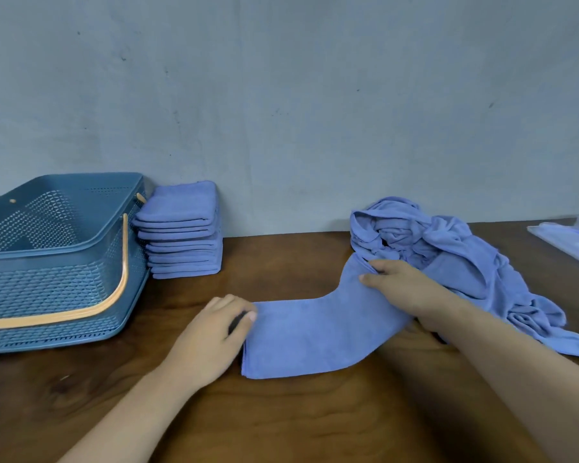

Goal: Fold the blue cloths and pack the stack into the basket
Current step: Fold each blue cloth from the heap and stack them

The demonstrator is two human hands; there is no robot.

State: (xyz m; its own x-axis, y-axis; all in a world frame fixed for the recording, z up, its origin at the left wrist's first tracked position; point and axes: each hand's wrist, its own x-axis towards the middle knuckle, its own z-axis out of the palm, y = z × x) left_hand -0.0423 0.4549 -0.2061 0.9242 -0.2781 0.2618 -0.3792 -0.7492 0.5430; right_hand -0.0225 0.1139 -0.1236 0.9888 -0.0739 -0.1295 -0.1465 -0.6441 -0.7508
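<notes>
Holding the half-folded cloth (318, 332) on the table (281, 422) between us, we pinch its left end with our left hand (211, 339) and its right end, beside the unfolded pile (448, 248), with our right hand (398, 289), its long axis running left-right.

a dark wooden table (298, 429) is carrying a basket (57, 262) at left, a folded stack (181, 228) beside it, one cloth (315, 335) in front, a loose pile (448, 248) and a plastic bag (569, 242) at right.
</notes>
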